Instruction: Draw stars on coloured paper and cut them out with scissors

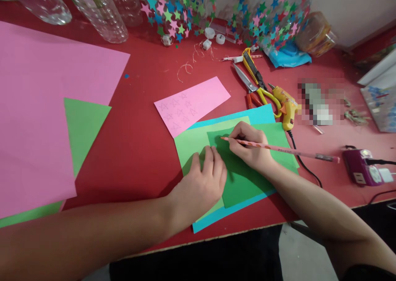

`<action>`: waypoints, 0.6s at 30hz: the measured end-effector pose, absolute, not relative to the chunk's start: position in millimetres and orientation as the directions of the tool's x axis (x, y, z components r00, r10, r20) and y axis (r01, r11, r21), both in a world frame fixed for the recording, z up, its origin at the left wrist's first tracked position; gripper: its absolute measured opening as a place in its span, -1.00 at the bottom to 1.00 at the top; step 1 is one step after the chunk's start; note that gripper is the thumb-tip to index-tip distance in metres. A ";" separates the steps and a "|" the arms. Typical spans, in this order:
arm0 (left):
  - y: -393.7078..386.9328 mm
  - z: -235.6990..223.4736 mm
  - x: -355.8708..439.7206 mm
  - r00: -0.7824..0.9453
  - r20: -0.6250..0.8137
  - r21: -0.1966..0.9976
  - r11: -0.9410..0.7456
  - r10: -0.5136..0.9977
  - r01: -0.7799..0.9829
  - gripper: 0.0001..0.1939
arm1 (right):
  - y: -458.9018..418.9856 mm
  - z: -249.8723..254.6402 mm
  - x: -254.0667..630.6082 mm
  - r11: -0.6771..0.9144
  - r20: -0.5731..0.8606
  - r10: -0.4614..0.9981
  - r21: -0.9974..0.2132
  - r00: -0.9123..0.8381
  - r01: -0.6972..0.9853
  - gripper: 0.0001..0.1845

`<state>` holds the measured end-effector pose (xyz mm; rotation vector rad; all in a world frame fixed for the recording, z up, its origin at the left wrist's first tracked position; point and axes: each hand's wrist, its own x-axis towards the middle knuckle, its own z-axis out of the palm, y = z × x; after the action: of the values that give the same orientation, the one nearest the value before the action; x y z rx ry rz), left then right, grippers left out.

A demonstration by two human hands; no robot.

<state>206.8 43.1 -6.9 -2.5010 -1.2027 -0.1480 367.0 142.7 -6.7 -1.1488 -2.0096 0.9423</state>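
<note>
1. The right hand (249,147) is closed around a pink pencil (291,150), its tip at the dark green sheet (244,186) near the upper left corner.
2. The left hand (202,182) is open, palm down, fingers slightly bent and resting across the left edge of that sheet and the light green sheet (187,142) beneath.
3. Under both green sheets lies a blue sheet (261,114), showing along the top and bottom, all on the red counter (136,149).
4. Just beyond the stack's upper left side is a pink paper strip (213,93) bearing pencil-drawn stars.
5. A large pink sheet (37,107) covers the counter's left side, with green paper (85,128) showing from under it.
6. Beyond the stack's upper right are scissors (246,79) with yellow handles, a yellow box cutter (250,66) and a yellow glue gun (287,103).
7. Clear plastic bottles (99,15) and many colored stars (175,10) stand along the back.
</note>
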 end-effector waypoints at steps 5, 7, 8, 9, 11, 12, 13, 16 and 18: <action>42.1 -7.0 207.1 0.633 0.244 -0.281 -0.572 0.735 0.771 -0.61 | 142.1 -5.4 366.6 0.400 0.179 0.865 -0.810 -0.469 0.429 -0.85; 42.2 -7.1 207.3 0.629 0.247 -0.274 -0.569 0.737 0.775 -0.61 | 141.6 -4.7 366.6 0.421 0.188 0.848 -0.807 -0.496 0.414 -0.85; 42.4 -7.1 207.4 0.629 0.247 -0.272 -0.570 0.737 0.775 -0.61 | 141.3 -4.2 366.6 0.431 0.193 0.840 -0.805 -0.508 0.408 -0.85; 42.7 -6.9 207.4 0.630 0.246 -0.271 -0.572 0.736 0.774 -0.62 | 141.0 -3.6 366.5 0.442 0.197 0.832 -0.802 -0.519 0.403 -0.85; 43.2 -6.3 207.6 0.634 0.245 -0.272 -0.576 0.733 0.771 -0.63 | 140.6 -2.3 366.3 0.456 0.197 0.820 -0.793 -0.538 0.404 -0.85; 43.3 -6.0 207.8 0.633 0.245 -0.273 -0.575 0.734 0.772 -0.63 | 140.4 -1.6 366.0 0.461 0.195 0.816 -0.787 -0.545 0.409 -0.85; 43.3 -5.9 208.1 0.631 0.245 -0.273 -0.573 0.736 0.773 -0.63 | 140.4 -1.0 365.8 0.464 0.189 0.812 -0.782 -0.553 0.415 -0.86; 43.0 -6.1 209.0 0.626 0.245 -0.272 -0.567 0.741 0.777 -0.63 | 140.6 0.6 364.8 0.469 0.171 0.804 -0.771 -0.569 0.431 -0.87; 42.9 -6.5 209.1 0.624 0.253 -0.272 -0.565 0.739 0.779 -0.62 | 140.9 1.3 364.2 0.469 0.160 0.800 -0.769 -0.579 0.435 -0.87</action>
<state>209.1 42.9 -6.5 -2.4934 -1.2147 -0.1551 364.2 140.9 1.3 -1.0234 -2.2112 0.9490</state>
